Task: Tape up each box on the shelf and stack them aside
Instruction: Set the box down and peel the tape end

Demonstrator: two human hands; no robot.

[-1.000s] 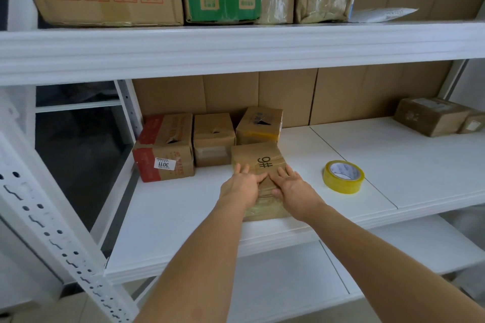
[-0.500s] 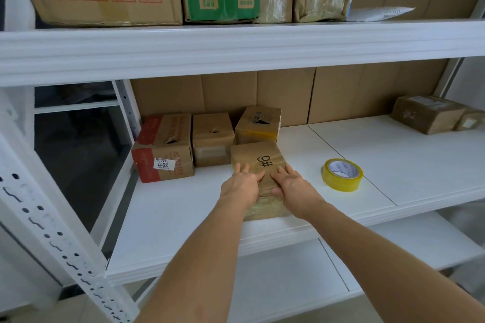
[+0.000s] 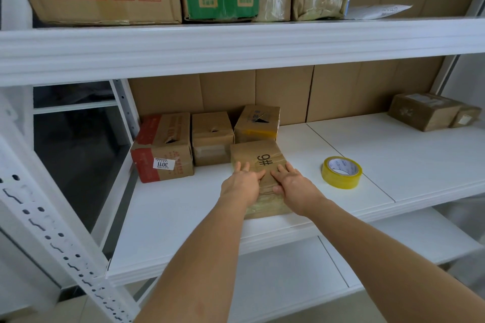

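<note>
Cardboard, tape and painted metal

The "9#" box (image 3: pixel 256 158) is matt brown cardboard, its near end wrapped in glossy, wrinkled clear tape. The tape roll (image 3: pixel 341 172) is shiny translucent yellow plastic. The shelf board (image 3: pixel 183 207) looks smooth, white and faintly glossy; the perforated upright (image 3: pixel 52 233) is white-painted metal.

One wide-angle view is given, taken from head height and aimed forward and slightly down at the middle shelf (image 3: pixel 183 212). The shelf is seen from close by, at arm's reach, with the upper shelf (image 3: pixel 236 42) at the frame's top and a lower one below.
</note>
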